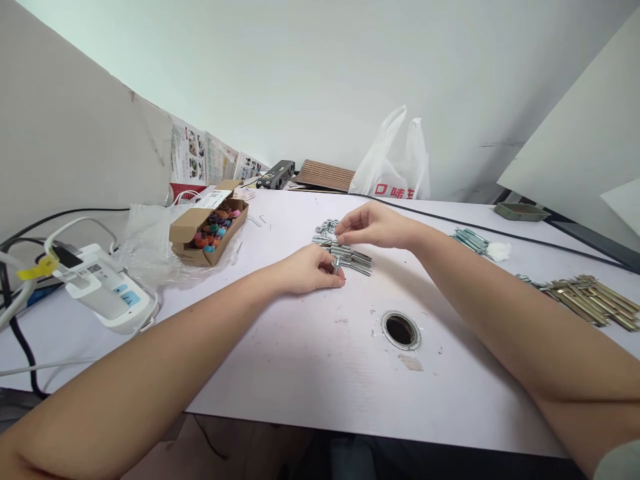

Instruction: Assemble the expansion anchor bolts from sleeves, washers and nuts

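My left hand (313, 270) is closed round a short silver bolt (337, 265), its wider end up between thumb and fingers. It rests low over the table beside a pile of shiny metal sleeves (356, 259), which it partly covers. Just behind the sleeves lies a small cluster of silver nuts (326, 227). My right hand (367, 225) reaches in from the right, its thumb and fingertips drawn close together at the edge of the nuts. Whatever is between those fingertips is too small to make out.
A cardboard box (184, 253) of colourful small pieces stands left, near a white power strip (107, 287). A round hole (401, 330) opens in the white table. Brass-coloured bolts (595, 300) and silver rods (470, 241) lie right. Behind are a plastic bag (393, 163) and black cable (480, 230).
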Demonstrator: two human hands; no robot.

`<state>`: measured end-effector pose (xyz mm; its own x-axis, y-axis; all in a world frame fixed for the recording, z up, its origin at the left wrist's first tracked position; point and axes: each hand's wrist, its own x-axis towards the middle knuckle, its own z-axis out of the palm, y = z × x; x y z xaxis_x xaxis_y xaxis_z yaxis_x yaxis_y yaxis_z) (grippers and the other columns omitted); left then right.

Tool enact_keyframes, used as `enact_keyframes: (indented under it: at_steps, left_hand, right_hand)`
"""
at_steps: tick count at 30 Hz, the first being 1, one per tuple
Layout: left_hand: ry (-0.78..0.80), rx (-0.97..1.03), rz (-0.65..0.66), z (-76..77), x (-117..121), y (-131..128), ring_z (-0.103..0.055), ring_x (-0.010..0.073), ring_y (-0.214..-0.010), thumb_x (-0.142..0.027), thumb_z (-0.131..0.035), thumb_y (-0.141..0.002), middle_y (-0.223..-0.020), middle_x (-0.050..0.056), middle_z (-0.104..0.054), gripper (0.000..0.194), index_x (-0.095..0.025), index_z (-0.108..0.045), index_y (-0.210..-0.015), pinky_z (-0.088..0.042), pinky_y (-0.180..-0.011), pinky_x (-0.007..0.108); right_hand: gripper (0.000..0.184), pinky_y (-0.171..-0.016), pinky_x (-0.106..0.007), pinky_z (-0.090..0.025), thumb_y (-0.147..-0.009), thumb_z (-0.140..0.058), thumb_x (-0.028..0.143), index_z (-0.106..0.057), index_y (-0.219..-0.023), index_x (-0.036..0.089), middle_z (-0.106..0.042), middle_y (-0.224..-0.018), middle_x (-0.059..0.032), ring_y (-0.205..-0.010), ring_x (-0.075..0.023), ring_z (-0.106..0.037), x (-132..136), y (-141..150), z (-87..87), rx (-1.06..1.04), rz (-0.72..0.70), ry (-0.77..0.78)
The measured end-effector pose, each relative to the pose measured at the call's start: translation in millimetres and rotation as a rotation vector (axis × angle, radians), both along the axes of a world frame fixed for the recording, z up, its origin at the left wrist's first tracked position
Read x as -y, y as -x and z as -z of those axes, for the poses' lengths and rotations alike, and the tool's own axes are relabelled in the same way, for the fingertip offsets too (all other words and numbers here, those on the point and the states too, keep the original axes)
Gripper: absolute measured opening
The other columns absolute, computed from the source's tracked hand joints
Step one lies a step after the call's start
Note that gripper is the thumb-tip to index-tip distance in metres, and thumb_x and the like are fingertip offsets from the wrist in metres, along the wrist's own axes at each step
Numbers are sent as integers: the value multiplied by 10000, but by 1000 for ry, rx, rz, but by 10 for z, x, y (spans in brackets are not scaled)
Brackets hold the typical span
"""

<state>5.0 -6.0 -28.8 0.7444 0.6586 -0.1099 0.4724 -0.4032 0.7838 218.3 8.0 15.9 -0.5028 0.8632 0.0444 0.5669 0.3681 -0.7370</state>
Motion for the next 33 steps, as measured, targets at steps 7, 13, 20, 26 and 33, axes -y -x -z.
enact_keyframes:
  at_steps: [7, 13, 20, 26, 33]
  left_hand:
    - [40, 3, -46, -6, 9, 2, -392, 61, -445, -444, -677, -710, -587, -37, -518, 322, -164, -717, -864, -334, -399, 202]
    - [41, -24, -43, -1, -2, -4, -381, 61, -427, -466, -662, -722, -592, -36, -521, 330, -173, -713, -865, -318, -366, 201]
    - [56, -24, -46, 7, 4, 0, -417, 79, -442, -471, -654, -725, -620, -25, -529, 342, -178, -703, -894, -358, -351, 209]
    - [50, -26, -45, 12, 3, 8, -403, 75, -430, -466, -649, -729, -579, -33, -482, 326, -178, -705, -871, -356, -351, 204]
    - [34, -8, -41, 11, 12, 9, -424, 81, -420, -461, -645, -734, -584, -30, -508, 326, -168, -686, -871, -349, -358, 214]
  right_hand:
    - [301, -543, -238, -397, -824, -586, 316, -722, -1060, 188, -682, -744, -9, -611, -105, -521, 265, 94, -109, 126, -242, -31]
    - [288, -622, -247, -447, -847, -567, 283, -721, -1068, 182, -721, -878, -38, -716, -128, -587, 314, 73, -185, 194, -286, -86]
    - [244, -615, -247, -459, -823, -577, 233, -743, -1000, 204, -734, -880, -24, -724, -135, -614, 392, 182, -226, 252, -283, -141]
    - [207, -565, -261, -437, -825, -574, 244, -742, -938, 196, -722, -792, -23, -648, -139, -597, 414, 173, -149, 279, -205, -239]
    - [318, -662, -270, -460, -801, -505, 97, -722, -994, 228, -728, -956, -18, -797, -157, -629, 527, 214, -111, 244, -231, -293]
